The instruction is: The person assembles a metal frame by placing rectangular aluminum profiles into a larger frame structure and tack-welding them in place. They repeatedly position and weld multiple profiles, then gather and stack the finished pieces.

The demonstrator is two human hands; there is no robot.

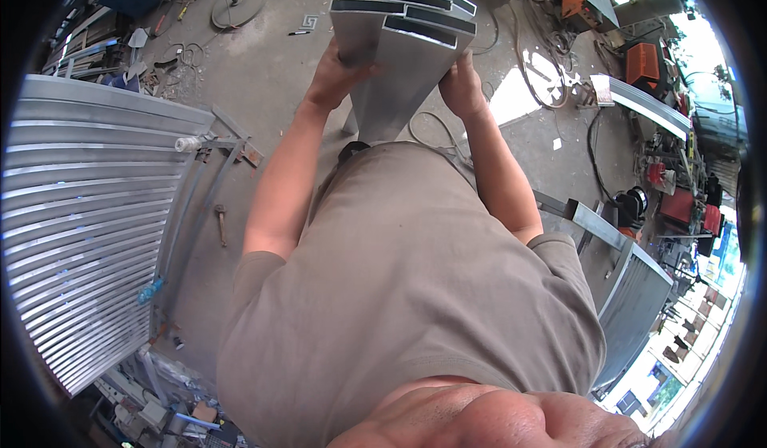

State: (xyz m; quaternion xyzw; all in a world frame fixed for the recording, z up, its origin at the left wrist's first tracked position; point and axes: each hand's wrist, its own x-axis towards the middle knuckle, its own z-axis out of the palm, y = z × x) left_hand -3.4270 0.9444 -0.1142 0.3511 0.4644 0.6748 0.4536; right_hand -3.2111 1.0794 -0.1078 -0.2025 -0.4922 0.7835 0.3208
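Several flat rectangular metal tubes (pixel 403 77) stand bundled upright in front of my body, their open ends toward the top of the view. My left hand (pixel 335 77) is wrapped round the left side of the bundle, its thumb lying across the nearest face. On the opposite side my right hand (pixel 462 89) grips the outer edge, with most of its fingers hidden behind the metal. The open ends sit unevenly, some higher than others. Where the lower ends rest is hidden by my shirt.
A large slatted metal panel (pixel 92 200) stands at the left, with a hammer (pixel 221 224) on the floor beside it. A round metal base (pixel 240 7) with a pole lies ahead. Cables (pixel 531 81), orange machines (pixel 643 65) and another metal frame (pixel 595 224) are at the right.
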